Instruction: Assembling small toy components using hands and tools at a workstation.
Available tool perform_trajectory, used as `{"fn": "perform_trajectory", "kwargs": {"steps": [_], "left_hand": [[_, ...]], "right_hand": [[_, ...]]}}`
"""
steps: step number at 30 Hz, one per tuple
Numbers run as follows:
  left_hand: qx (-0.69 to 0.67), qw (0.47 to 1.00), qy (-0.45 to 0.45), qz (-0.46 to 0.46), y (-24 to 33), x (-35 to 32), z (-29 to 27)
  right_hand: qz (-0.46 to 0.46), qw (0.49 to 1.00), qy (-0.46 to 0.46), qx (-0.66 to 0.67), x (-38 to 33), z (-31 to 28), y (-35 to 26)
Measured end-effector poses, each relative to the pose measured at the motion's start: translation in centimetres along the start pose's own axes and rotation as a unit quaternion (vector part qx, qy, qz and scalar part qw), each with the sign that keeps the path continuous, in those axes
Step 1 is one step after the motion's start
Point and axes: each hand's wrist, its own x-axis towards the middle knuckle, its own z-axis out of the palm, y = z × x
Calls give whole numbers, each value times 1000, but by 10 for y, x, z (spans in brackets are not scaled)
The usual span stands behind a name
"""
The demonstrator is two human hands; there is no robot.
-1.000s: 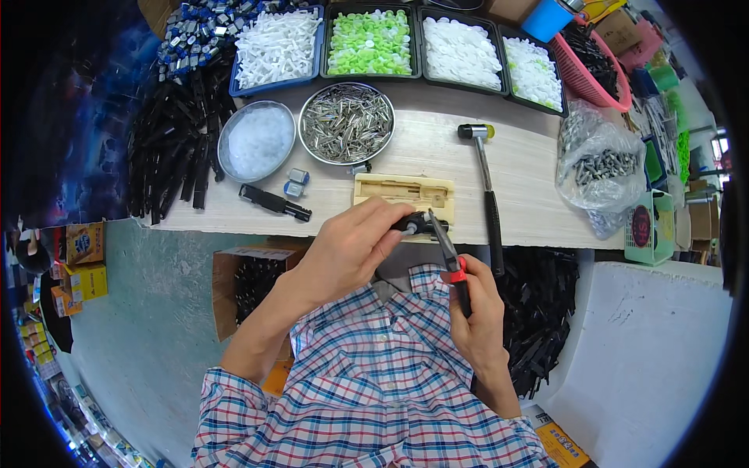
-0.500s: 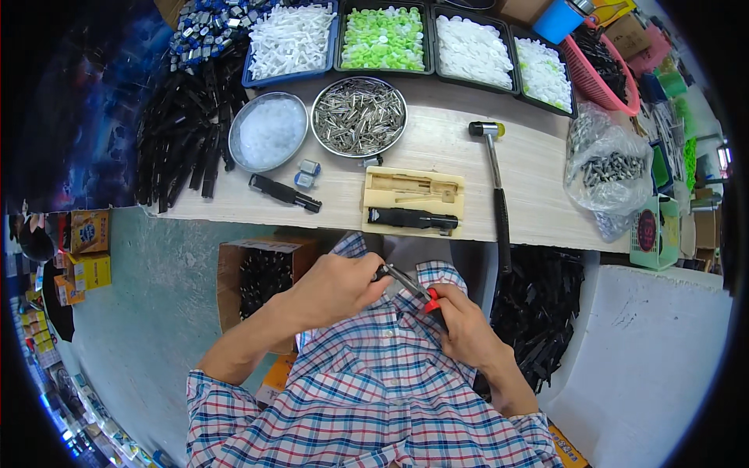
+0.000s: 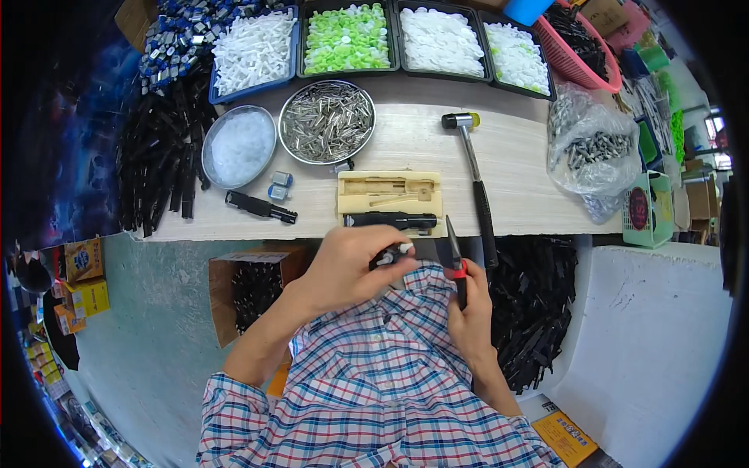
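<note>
Pale wooden workbench (image 3: 530, 168) carries a cream-coloured moulded jig block (image 3: 390, 195) as its landmark, with a round metal bowl of steel pins (image 3: 327, 122) behind it and a black-handled mallet (image 3: 473, 179) to its right. Just in front of that block, off the bench edge, the left hand (image 3: 351, 265) is closed around a small black plastic part with a white tip (image 3: 388, 255). Beside it, the right hand (image 3: 468, 312) grips red-collared pointed pliers (image 3: 454, 253), whose tips aim back toward the block.

A single head-worn fisheye view looks steeply down from close above, facing the pale wooden workbench (image 3: 515, 168) whose near edge bows.
</note>
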Motion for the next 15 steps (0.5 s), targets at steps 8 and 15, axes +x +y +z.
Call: {"fn": "perform_trajectory", "kwargs": {"steps": [8,15], "left_hand": [[282,948,54,140,4,42,4],[417,880,30,225,-4,47,0]], "right_hand": [[-2,1000,-16,-15,-1,0,2],[-104,990,-7,-94,11,-7,-18]]}}
